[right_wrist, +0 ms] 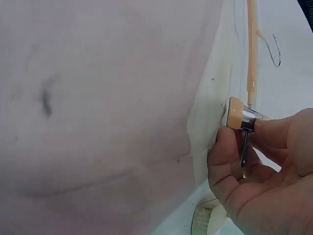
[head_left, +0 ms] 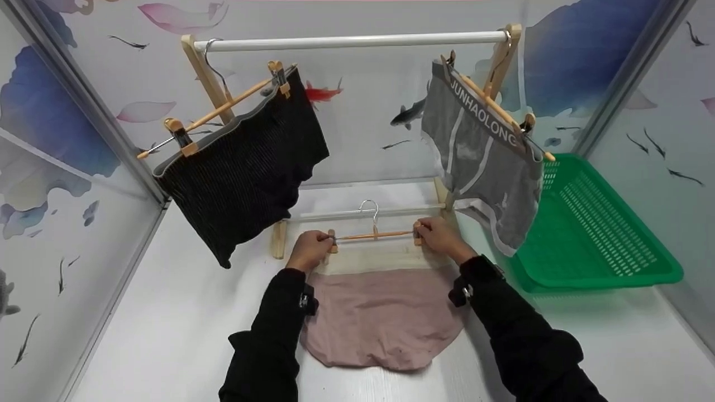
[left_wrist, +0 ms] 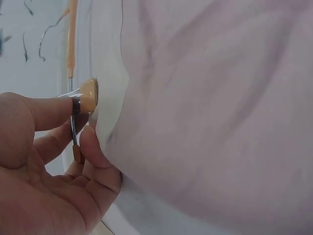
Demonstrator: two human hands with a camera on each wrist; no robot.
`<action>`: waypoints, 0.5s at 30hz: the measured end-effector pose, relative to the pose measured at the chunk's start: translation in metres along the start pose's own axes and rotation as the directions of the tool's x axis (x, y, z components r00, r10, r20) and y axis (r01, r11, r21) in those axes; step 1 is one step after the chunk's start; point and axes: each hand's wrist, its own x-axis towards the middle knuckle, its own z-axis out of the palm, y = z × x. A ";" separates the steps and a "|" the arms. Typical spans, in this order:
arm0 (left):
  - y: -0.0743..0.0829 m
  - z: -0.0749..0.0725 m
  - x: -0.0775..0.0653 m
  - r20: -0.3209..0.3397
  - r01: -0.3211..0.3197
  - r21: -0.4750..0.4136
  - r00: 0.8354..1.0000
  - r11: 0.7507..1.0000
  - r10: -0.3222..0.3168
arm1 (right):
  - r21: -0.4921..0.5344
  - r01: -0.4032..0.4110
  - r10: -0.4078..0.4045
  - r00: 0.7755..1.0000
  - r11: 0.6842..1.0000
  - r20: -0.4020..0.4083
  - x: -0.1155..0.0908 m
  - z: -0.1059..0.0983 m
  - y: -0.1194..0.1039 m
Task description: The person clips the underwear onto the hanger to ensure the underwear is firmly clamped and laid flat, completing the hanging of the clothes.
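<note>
Pink underwear with a cream waistband lies flat on the white table. A wooden clip hanger lies along its top edge, metal hook pointing away. My left hand pinches the hanger's left clip between thumb and fingers, at the waistband's corner. At the other end, my right hand pinches the right clip, its fingertips touching the waistband edge. Whether either clip bites the cloth I cannot tell.
A wooden rack with a white rail stands behind. Black ribbed shorts hang from its left end, grey boxer briefs from its right, both overhanging the work. A green plastic basket stands at the right. Printed panels enclose the table.
</note>
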 end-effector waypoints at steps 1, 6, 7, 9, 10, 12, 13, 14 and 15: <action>0.001 0.000 0.000 0.002 -0.002 0.008 1.000 1.000 0.002 | -0.001 -0.005 0.005 1.000 1.000 0.003 0.000 -0.001 0.000; 0.001 -0.002 -0.001 -0.021 -0.022 0.106 0.999 0.994 0.025 | -0.008 -0.031 0.032 0.999 0.999 0.029 -0.002 -0.002 0.002; 0.001 -0.002 -0.001 -0.023 -0.027 0.126 0.999 0.992 0.030 | 0.003 -0.039 0.038 0.999 0.999 0.036 -0.002 -0.003 0.003; 0.001 -0.003 -0.002 -0.024 -0.044 0.162 0.999 0.986 0.049 | 0.027 -0.049 0.048 0.998 0.998 0.044 -0.003 -0.003 0.004; 0.001 -0.003 -0.003 -0.024 -0.055 0.175 0.998 0.983 0.060 | 0.046 -0.060 0.058 0.997 0.997 0.049 -0.003 -0.003 0.004; 0.001 -0.002 -0.004 -0.025 -0.077 0.205 0.996 0.976 0.084 | 0.062 -0.074 0.071 0.996 0.995 0.055 -0.004 -0.002 0.004; 0.001 -0.001 -0.004 -0.029 -0.088 0.216 0.995 0.972 0.096 | 0.066 -0.080 0.077 0.995 0.995 0.057 -0.004 -0.001 0.004; 0.001 -0.001 -0.005 -0.036 -0.100 0.230 0.993 0.968 0.111 | 0.057 -0.083 0.080 0.995 0.995 0.053 -0.004 -0.001 0.005; 0.001 0.000 -0.005 -0.044 -0.110 0.241 0.991 0.964 0.124 | 0.059 -0.095 0.092 0.994 0.994 0.054 -0.005 0.000 0.004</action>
